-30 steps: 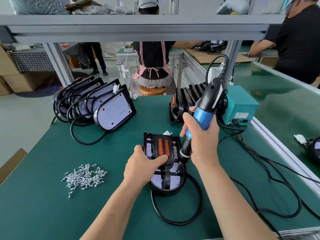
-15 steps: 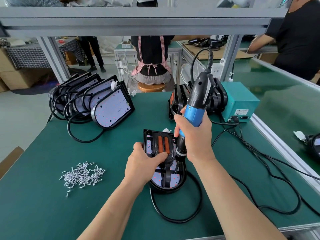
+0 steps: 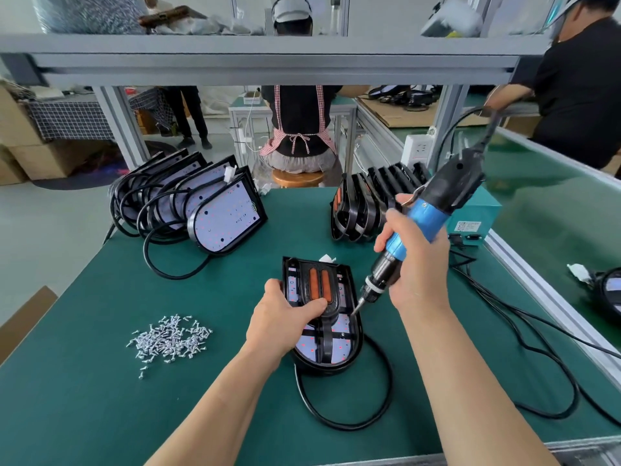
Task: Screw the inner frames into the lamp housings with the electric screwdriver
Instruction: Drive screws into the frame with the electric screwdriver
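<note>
One lamp housing (image 3: 322,368) lay on the one green mat (image 3: 84,381), with one inner frame (image 3: 325,344) set in it, and that frame bore two orange strips (image 3: 316,284). There was one electric screwdriver (image 3: 416,220) and two hands, a left hand (image 3: 285,317) and a right hand (image 3: 416,267). The leaning row of housings (image 3: 228,216) held at least five; the exact number could not be told. The stack of spare frames (image 3: 363,210) overlapped too much to count. One pile of screws (image 3: 169,339) held too many to count. There was one teal box (image 3: 477,216), one wooden stool (image 3: 297,178), and three other people.
</note>
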The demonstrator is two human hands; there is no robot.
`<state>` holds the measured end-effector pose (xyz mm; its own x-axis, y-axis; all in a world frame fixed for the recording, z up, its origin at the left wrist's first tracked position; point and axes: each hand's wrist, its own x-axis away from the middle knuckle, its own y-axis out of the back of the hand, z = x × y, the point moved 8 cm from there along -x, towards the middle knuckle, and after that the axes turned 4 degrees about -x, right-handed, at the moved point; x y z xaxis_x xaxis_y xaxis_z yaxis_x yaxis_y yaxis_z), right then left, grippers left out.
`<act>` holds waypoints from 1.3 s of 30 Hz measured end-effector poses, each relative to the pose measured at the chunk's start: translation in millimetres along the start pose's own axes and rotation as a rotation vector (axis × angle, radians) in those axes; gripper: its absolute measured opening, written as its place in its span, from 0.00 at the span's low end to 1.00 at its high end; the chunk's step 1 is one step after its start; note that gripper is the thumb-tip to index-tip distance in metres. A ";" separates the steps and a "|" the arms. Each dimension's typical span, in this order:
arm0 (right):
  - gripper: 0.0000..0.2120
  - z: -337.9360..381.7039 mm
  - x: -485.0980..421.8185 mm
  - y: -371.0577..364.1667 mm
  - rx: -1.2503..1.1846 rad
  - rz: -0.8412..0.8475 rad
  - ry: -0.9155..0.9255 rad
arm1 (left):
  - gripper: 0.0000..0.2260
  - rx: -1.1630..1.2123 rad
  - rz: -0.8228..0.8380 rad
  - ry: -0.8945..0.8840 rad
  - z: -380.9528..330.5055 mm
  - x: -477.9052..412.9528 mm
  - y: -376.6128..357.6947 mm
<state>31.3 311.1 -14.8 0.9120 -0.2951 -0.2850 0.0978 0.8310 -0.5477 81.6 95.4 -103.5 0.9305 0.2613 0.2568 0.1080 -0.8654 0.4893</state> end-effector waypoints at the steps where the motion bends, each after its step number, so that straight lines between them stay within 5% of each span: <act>1: 0.11 4.4 -2.5 3.6 -0.017 -0.034 0.009 | 0.33 -0.002 0.002 -0.001 -0.2 0.2 -0.1; 5: 0.07 -3.4 -3.3 28.9 -0.094 -0.162 -0.057 | 0.35 -0.011 0.005 0.004 0.5 1.2 0.4; 11: 0.08 -67.7 21.5 73.0 -0.338 -0.416 -0.393 | 0.31 -0.066 -0.021 -0.006 -3.7 3.3 1.9; 18: 0.05 -83.9 22.6 77.7 -0.396 -0.341 -0.410 | 0.24 -0.104 -0.045 -0.075 0.6 -0.4 7.2; 25: 0.07 -85.6 20.7 80.7 -0.426 -0.324 -0.410 | 0.08 -0.482 -0.432 -0.175 16.8 0.6 76.8; 30: 0.07 -87.9 20.4 82.5 -0.450 -0.332 -0.410 | 0.09 -0.766 -0.340 -0.074 46.3 -10.6 103.8; 39: 0.07 -87.1 21.2 82.2 -0.453 -0.321 -0.415 | 0.08 -0.693 -0.282 -0.071 55.2 -15.3 113.5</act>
<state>24.0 332.0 -134.4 0.9516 -0.2137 0.2210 0.2945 0.4271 -0.8549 99.0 -30.4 -97.9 0.9230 0.3847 0.0010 0.1224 -0.2962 0.9472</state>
